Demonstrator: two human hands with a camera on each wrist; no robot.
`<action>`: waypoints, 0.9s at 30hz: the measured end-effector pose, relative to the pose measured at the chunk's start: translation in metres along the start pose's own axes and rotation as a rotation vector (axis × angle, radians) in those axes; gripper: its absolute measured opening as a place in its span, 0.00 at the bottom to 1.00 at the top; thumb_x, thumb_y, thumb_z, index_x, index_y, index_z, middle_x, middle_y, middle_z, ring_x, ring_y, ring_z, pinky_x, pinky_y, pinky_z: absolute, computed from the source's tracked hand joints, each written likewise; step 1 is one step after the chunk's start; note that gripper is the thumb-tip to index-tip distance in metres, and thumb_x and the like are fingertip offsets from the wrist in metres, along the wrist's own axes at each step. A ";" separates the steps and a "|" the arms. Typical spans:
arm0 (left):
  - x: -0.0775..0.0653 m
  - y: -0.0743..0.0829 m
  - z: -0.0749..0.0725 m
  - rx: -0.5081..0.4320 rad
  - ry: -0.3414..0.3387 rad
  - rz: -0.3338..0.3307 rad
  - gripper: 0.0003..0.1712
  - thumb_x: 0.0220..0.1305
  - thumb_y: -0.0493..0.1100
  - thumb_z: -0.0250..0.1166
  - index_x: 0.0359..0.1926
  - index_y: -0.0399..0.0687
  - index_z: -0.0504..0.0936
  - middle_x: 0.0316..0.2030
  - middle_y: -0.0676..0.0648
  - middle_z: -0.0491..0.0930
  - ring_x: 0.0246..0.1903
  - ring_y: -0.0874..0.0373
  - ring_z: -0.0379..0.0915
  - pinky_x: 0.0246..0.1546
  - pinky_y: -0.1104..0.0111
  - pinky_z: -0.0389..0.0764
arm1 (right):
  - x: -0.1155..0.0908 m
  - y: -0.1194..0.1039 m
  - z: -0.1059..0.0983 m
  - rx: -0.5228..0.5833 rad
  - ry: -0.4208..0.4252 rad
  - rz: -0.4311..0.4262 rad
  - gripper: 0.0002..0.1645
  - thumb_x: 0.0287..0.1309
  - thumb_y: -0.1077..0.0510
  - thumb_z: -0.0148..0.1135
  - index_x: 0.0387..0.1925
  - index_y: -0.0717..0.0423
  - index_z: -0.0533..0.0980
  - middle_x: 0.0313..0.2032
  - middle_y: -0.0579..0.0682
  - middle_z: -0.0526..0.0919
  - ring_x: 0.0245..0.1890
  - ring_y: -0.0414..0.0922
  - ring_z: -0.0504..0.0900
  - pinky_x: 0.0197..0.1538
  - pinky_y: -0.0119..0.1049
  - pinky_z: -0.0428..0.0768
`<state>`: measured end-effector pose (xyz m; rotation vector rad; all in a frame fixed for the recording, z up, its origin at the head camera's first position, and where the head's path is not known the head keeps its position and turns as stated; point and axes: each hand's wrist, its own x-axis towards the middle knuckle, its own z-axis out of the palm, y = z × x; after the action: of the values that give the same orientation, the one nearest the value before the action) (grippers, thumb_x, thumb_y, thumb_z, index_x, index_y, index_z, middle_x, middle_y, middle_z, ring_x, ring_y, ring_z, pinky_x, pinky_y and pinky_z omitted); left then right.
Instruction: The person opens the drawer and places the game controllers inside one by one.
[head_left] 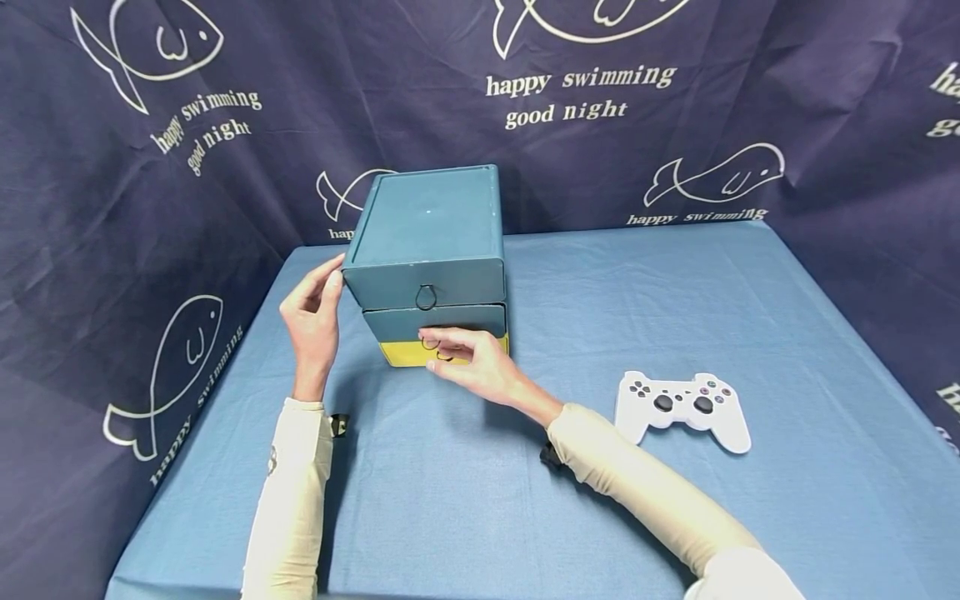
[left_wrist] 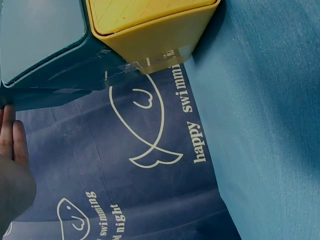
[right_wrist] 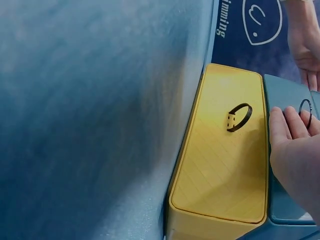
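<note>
A stacked drawer box stands at the back left of the table, with a teal top drawer (head_left: 386, 287), a teal middle drawer (head_left: 480, 318) and a yellow bottom drawer (right_wrist: 215, 170). Each front bears a black loop pull. My left hand (head_left: 311, 325) rests its fingertips against the top drawer's left side, near the front corner. In front of the middle drawer is my right hand (head_left: 483, 367), fingertips right at that drawer's loop. Its thumb stands apart from the fingers, lower down before the yellow front, close to the bottom loop (right_wrist: 250, 112).
A white game controller (head_left: 682, 408) lies on the blue tablecloth (head_left: 450, 517), right of my right forearm. Dark blue cloth (head_left: 585, 167) with white fish drawings and lettering hangs behind the table and along both sides.
</note>
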<state>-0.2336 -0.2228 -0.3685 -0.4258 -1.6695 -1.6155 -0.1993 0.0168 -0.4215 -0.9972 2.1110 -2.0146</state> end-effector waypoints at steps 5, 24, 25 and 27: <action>-0.001 0.005 0.003 -0.009 0.000 -0.014 0.14 0.70 0.29 0.62 0.53 0.25 0.85 0.46 0.44 0.88 0.41 0.64 0.83 0.49 0.72 0.79 | 0.002 0.000 -0.002 -0.014 0.001 0.001 0.26 0.64 0.68 0.67 0.63 0.68 0.78 0.59 0.59 0.83 0.59 0.49 0.81 0.63 0.38 0.76; 0.000 0.000 0.000 -0.010 0.000 -0.002 0.15 0.70 0.32 0.65 0.53 0.27 0.85 0.47 0.40 0.88 0.42 0.61 0.84 0.49 0.71 0.79 | 0.001 0.000 -0.003 -0.029 -0.025 0.009 0.27 0.64 0.66 0.67 0.64 0.67 0.77 0.60 0.60 0.82 0.59 0.49 0.80 0.64 0.41 0.75; 0.000 0.000 0.000 -0.010 0.000 -0.004 0.15 0.69 0.32 0.65 0.53 0.27 0.85 0.47 0.41 0.88 0.42 0.61 0.84 0.49 0.71 0.79 | 0.001 0.000 -0.004 -0.029 -0.026 0.008 0.27 0.64 0.66 0.67 0.64 0.67 0.77 0.60 0.60 0.82 0.60 0.49 0.80 0.65 0.42 0.75; 0.000 0.000 0.000 -0.013 0.002 -0.008 0.15 0.69 0.32 0.65 0.53 0.27 0.85 0.47 0.42 0.88 0.42 0.61 0.84 0.49 0.71 0.79 | 0.000 0.000 -0.004 -0.029 -0.028 0.007 0.27 0.64 0.66 0.68 0.64 0.67 0.76 0.61 0.60 0.81 0.61 0.50 0.80 0.65 0.42 0.75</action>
<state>-0.2338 -0.2225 -0.3689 -0.4245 -1.6623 -1.6331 -0.2008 0.0207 -0.4209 -1.0138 2.1322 -1.9611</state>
